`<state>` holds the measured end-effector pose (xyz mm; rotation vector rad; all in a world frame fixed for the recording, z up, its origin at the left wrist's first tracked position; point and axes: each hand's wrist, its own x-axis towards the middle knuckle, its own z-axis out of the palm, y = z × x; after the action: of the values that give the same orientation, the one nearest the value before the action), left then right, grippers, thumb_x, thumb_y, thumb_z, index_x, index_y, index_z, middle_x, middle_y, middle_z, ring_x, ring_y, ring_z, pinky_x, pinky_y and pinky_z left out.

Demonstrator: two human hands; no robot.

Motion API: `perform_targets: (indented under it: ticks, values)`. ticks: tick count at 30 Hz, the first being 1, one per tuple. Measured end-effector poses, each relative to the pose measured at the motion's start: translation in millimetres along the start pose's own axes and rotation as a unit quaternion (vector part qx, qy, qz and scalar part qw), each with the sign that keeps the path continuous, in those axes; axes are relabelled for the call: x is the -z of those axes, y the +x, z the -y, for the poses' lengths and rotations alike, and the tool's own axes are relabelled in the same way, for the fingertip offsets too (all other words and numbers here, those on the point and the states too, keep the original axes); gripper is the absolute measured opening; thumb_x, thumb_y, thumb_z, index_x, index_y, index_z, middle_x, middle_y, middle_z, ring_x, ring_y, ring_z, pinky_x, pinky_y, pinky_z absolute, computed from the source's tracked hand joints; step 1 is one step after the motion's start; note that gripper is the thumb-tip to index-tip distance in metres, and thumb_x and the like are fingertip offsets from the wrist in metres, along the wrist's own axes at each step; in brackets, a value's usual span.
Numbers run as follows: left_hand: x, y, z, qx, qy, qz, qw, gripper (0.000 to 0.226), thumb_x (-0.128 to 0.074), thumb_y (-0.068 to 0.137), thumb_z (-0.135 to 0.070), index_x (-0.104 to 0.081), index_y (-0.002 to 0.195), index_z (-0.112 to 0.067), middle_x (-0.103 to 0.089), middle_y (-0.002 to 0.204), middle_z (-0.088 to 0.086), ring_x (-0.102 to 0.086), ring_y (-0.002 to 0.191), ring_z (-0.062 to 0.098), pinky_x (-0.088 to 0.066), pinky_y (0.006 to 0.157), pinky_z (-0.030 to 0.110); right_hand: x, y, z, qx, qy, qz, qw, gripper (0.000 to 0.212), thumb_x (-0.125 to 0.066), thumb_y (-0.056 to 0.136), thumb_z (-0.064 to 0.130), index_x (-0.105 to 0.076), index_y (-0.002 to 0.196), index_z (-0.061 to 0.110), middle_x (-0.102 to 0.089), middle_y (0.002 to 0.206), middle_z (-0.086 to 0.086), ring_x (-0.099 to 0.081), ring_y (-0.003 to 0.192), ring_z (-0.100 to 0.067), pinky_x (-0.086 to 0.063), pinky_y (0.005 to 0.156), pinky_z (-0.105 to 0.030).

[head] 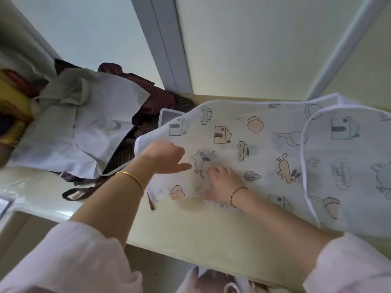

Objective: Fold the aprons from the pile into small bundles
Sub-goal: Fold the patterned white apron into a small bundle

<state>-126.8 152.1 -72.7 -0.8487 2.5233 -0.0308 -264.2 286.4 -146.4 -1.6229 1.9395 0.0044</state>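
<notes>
Head view looks down on a pale yellow worktop (190, 235) with both forearms reaching up from the lower edge of the frame. Left hand (164, 157) sits just left of centre, wrist bent, palm down on the left edge of a printed apron (249, 144); its fingers (182, 167) are loosely spread and released, the thumb pointing right, gripping nothing that can be seen. A gold bangle (132, 179) rings that wrist. Right hand (222, 187) lies at centre, palm down and flat on the same apron, fingers stretched out toward the upper left and pressing the cloth, not clenched; they are motion-blurred, so whether any fabric is pinched cannot be told. A thin beaded bracelet (237, 195) circles this wrist. Both arms wear pale pink sleeves (80, 261) pushed up the forearm.

Printed apron, white with houses, cars, rabbits and peaches, spreads across the centre and right of the frame, its right part folded over onto itself. At the upper left lies the pile (88, 132): a plain white apron on top of dark striped ones, a dark strap trailing toward the lower left
</notes>
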Motion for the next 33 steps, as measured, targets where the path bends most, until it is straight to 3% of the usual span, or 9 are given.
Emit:
perform_targets:
  ticks: [7,11,14,16,18,20,24,30,33]
  values:
    - [-33.2,-3.5,17.4,0.211,0.13,0.118,0.962,0.107,-0.061,0.075,-0.067,-0.006,0.151,-0.015,-0.025,0.151,0.019,-0.029,0.136,0.04,-0.029,0.106,0.058,-32.0,2.5,-1.2,-0.032,-0.118,-0.028,0.992,0.11,-0.07,0.063,0.048,-0.002,0.145,0.02,-0.016,0.146,-0.007,-0.015,0.138,-0.026,-0.032,0.104,-0.049]
    - [-44.1,-6.6,24.1,0.418,-0.134,0.101,0.893,0.091,-0.053,0.09,-0.049,-0.003,0.148,0.002,-0.033,0.142,0.028,-0.044,0.124,0.042,-0.046,0.092,0.051,-31.3,3.5,-5.3,-0.052,-0.042,-0.127,0.99,0.067,-0.065,0.077,0.029,-0.027,0.128,0.009,-0.033,0.129,-0.009,-0.043,0.118,-0.03,-0.044,0.088,-0.038]
    - [-53.4,-1.2,31.2,0.403,-0.497,0.073,0.765,0.065,-0.055,0.09,-0.045,-0.038,0.133,0.0,-0.054,0.12,0.019,-0.058,0.107,0.034,-0.051,0.093,0.043,-20.8,1.6,-11.2,-0.063,0.057,-0.213,0.973,0.032,-0.059,0.084,0.022,-0.038,0.104,0.007,-0.039,0.106,-0.008,-0.049,0.088,-0.026,-0.046,0.068,-0.036]
    - [-46.9,-1.2,29.8,0.393,-0.675,0.072,0.621,0.049,-0.062,0.088,-0.041,-0.051,0.119,-0.004,-0.06,0.102,0.013,-0.062,0.086,0.026,-0.056,0.08,0.038,-8.1,4.5,-18.0,-0.092,0.14,-0.267,0.949,0.013,-0.052,0.085,0.013,-0.039,0.081,0.014,-0.038,0.092,-0.006,-0.043,0.071,-0.023,-0.035,0.053,-0.031]
    - [-31.3,-1.7,29.6,0.313,-0.8,0.084,0.506,0.055,-0.068,0.082,-0.045,-0.053,0.117,-0.006,-0.061,0.099,0.009,-0.059,0.078,0.02,-0.054,0.067,0.031,4.3,12.3,-29.5,-0.143,0.205,-0.316,0.915,0.032,-0.048,0.084,0.007,-0.028,0.063,0.02,-0.037,0.078,-0.003,-0.037,0.064,-0.022,-0.023,0.048,-0.028]
    - [-15.4,0.5,31.7,0.177,-0.833,0.112,0.512,0.071,-0.069,0.073,-0.056,-0.054,0.12,-0.005,-0.061,0.113,0.008,-0.059,0.096,0.02,-0.05,0.078,0.031,16.5,18.9,-43.4,-0.206,0.26,-0.337,0.881,0.033,-0.048,0.086,0.007,-0.03,0.06,0.017,-0.041,0.073,-0.005,-0.039,0.065,-0.023,-0.024,0.047,-0.027]
    - [15.2,0.0,12.2,0.038,-0.762,0.145,0.63,0.053,-0.073,0.072,-0.042,-0.059,0.115,-0.013,-0.06,0.122,0.007,-0.054,0.11,0.02,-0.044,0.098,0.034,27.7,24.3,-60.1,-0.266,0.29,-0.331,0.858,0.013,-0.046,0.091,0.01,-0.047,0.078,0.008,-0.051,0.083,-0.011,-0.045,0.074,-0.025,-0.033,0.06,-0.027]
    - [42.7,16.7,-2.9,0.183,-0.735,0.013,0.653,0.007,-0.057,0.093,-0.012,-0.059,0.096,-0.006,-0.065,0.087,0.01,-0.062,0.079,0.02,-0.055,0.079,0.033,34.0,20.2,-67.1,-0.248,0.327,-0.336,0.848,0.014,-0.052,0.091,0.019,-0.048,0.08,0.011,-0.049,0.077,-0.005,-0.044,0.073,-0.023,-0.031,0.062,-0.028]
    - [51.5,25.8,7.6,0.317,-0.699,-0.136,0.626,0.02,-0.047,0.097,-0.015,-0.057,0.106,0.0,-0.06,0.078,0.012,-0.058,0.063,0.021,-0.053,0.066,0.031,42.5,14.1,-67.7,-0.23,0.296,-0.349,0.859,0.032,-0.055,0.088,0.024,-0.037,0.064,0.015,-0.038,0.062,0.0,-0.034,0.061,-0.022,-0.021,0.055,-0.028]
